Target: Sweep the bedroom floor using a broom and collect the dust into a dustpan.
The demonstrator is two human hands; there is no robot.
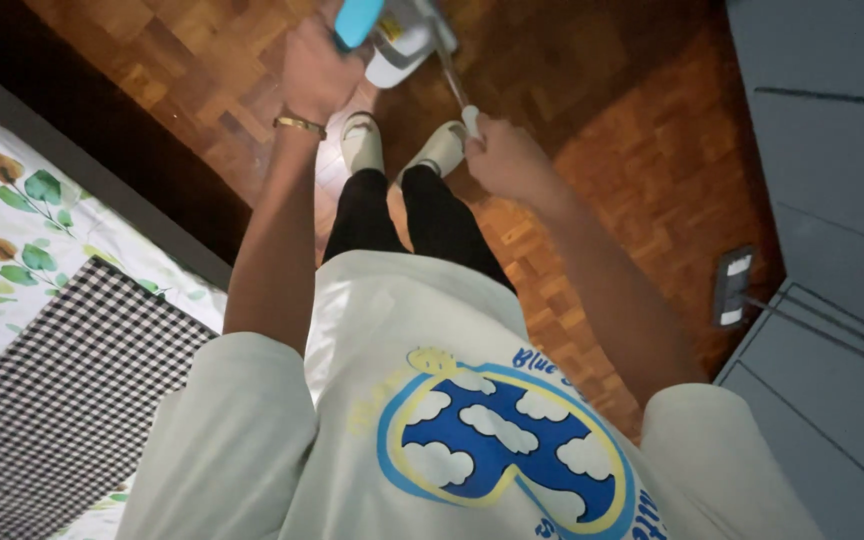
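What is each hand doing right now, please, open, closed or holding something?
Left hand: closed around the blue handle of a white handheld appliance.
Right hand: closed, gripping the appliance's thin white cord.

a home bedroom: a bed with a white leaf-printed sheet [12, 240] and a black-and-white checked cloth [62, 400] stands on the left over dark wooden parquet flooring [632, 150], with grey panelled cabinet doors [832, 200] and a wall socket [732, 288] on the right.
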